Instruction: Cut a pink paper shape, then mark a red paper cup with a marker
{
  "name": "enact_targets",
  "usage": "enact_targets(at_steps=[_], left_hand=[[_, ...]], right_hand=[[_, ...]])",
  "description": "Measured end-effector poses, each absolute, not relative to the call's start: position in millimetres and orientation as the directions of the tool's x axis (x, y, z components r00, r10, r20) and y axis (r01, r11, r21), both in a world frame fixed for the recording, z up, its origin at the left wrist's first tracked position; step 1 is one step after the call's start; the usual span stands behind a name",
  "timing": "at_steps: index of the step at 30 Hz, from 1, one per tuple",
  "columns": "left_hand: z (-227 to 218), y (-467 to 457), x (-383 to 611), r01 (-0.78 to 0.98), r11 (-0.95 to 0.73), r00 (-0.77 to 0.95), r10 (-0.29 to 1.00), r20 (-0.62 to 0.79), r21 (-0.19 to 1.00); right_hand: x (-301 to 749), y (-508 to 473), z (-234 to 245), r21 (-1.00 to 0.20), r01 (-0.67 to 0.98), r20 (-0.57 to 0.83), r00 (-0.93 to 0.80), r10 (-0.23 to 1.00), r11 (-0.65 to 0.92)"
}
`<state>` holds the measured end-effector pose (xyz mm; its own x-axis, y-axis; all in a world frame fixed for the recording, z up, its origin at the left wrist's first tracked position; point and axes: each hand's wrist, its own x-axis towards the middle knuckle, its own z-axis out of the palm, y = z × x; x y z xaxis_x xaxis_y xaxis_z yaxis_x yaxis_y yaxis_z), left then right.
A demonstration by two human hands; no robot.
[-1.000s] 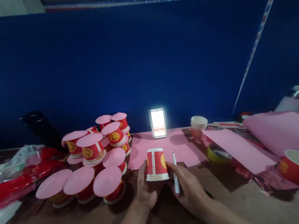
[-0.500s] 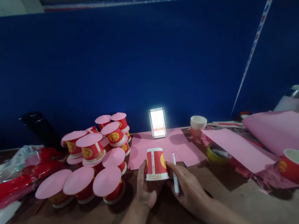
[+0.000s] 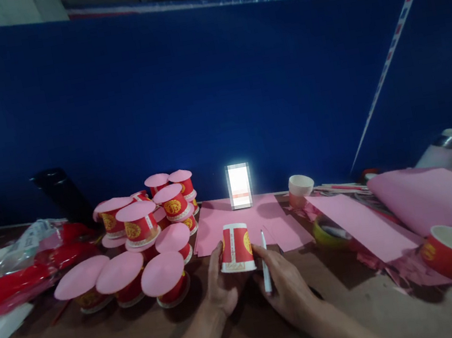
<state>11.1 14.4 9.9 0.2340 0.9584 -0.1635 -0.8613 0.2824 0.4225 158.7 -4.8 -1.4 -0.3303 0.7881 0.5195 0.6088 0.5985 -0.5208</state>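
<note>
A red paper cup [image 3: 238, 249] with gold print is held upside down between my two hands, above the table. My left hand [image 3: 222, 286] grips its left side, the thumb and fingers against the wall. On the other side, my right hand [image 3: 283, 275] presses its fingertips to the cup and also keeps a slim white pen [image 3: 265, 264] upright between its fingers. Pink sheets of paper [image 3: 214, 226] lie flat on the table behind the cup. To the left stand several red cups topped with pink paper discs [image 3: 163, 274], some stacked.
A lit phone [image 3: 240, 190] stands at the back against the blue partition [image 3: 212, 90]. Red plastic bags [image 3: 38, 272] lie on the left. On the right are a pale cup [image 3: 301, 188], pink paper [image 3: 367, 225], paper scraps and a tilted red cup [image 3: 447, 258].
</note>
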Motion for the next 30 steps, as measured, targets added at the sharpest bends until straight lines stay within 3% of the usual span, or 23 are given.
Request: enact_targets(at_steps=[30], left_hand=[[8.8, 14.5, 11.2, -0.864, 0.264, 0.23, 0.964, -0.13, 0.429]], right_hand=[[158.5, -5.7, -3.2, -0.534, 0.604, 0.502, -0.337, 0.797, 0.592]])
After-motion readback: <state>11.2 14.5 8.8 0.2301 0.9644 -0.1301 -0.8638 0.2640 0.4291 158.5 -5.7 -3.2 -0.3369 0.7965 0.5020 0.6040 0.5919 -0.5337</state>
